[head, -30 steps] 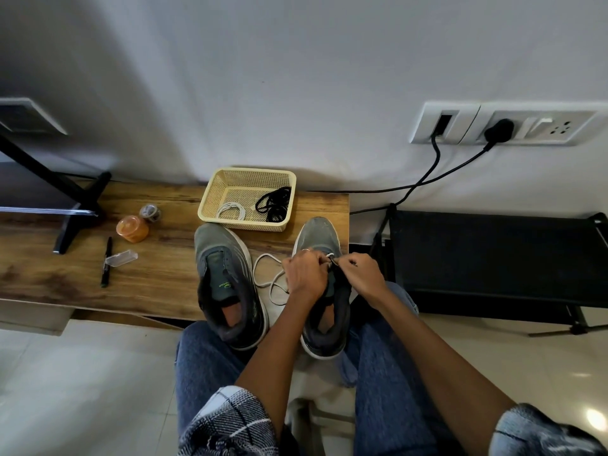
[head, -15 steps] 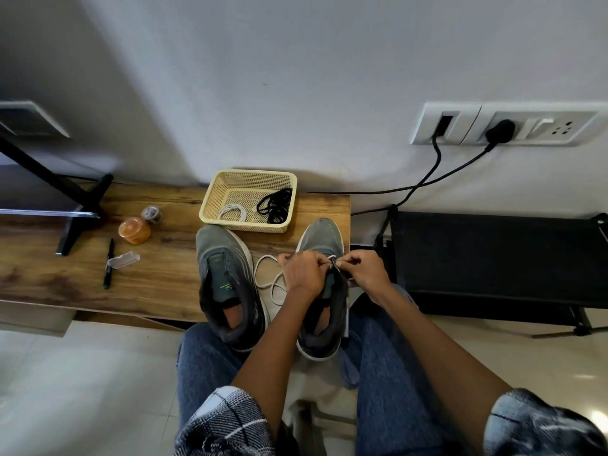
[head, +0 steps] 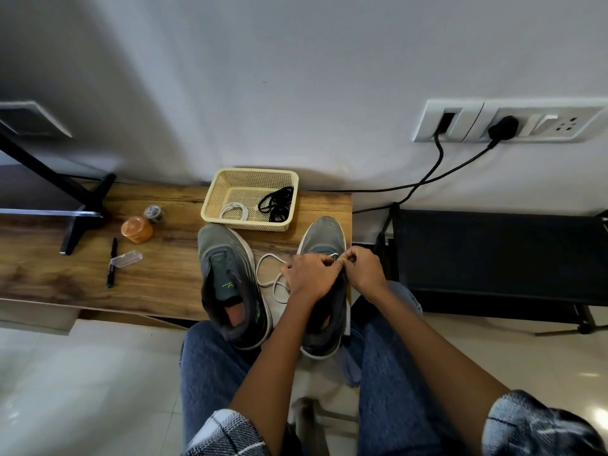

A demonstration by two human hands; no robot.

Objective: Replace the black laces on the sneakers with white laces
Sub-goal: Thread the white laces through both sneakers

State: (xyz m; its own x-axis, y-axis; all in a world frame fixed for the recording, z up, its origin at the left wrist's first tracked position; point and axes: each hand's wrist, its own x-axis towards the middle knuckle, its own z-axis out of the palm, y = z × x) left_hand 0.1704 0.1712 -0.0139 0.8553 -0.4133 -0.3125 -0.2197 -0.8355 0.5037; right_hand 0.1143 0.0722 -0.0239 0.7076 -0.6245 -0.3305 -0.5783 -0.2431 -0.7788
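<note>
On a wooden table [head: 158, 278], 2 grey sneakers — the unlaced left sneaker [head: 230, 281], then the right sneaker [head: 324, 238]. Left hand [head: 311, 274] and right hand [head: 363, 269] pinch a white lace [head: 268, 274] over it — spare laces lie in the basket [head: 250, 199] behind.

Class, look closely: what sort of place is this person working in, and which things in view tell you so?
Probably a room in a home. A wall socket panel with a plug in it sits above a low wooden bench, and the floor is glossy tile.
</note>
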